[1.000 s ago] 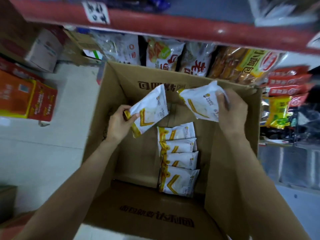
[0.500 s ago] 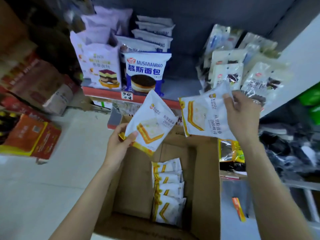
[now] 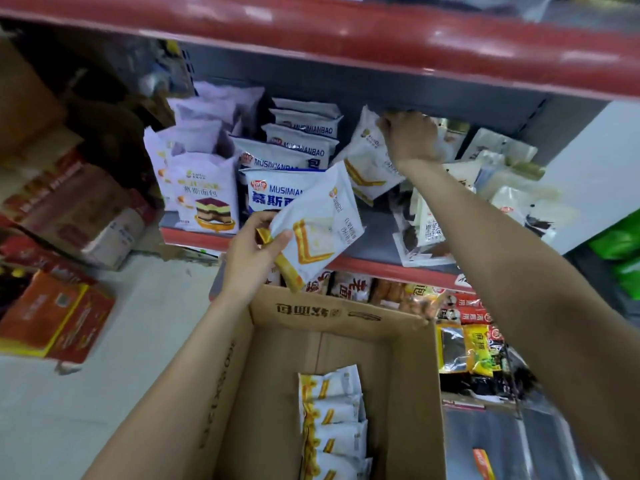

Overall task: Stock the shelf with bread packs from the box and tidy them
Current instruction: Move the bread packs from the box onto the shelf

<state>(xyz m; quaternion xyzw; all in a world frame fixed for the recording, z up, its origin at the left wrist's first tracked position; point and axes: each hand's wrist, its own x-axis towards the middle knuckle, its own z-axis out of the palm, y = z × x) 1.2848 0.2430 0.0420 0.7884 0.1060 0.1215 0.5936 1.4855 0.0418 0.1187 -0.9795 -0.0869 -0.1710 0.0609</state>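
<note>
The right hand (image 3: pixel 410 136) grips a bread pack (image 3: pixel 369 164) by its top edge, deep in the shelf (image 3: pixel 374 263) gap; the left hand (image 3: pixel 254 252) pinches a second pack (image 3: pixel 318 226), long axis tilted toward one o'clock, where that gap lies; the box (image 3: pixel 329 315) sits at six o'clock

Right-hand fingers (image 3: pixel 388 123) hidden behind the upper bread pack (image 3: pixel 370 161). Box (image 3: pixel 412 393) and stacked packs (image 3: pixel 332 424) cut off at bottom edge. Lower-shelf labels blurred.
</note>
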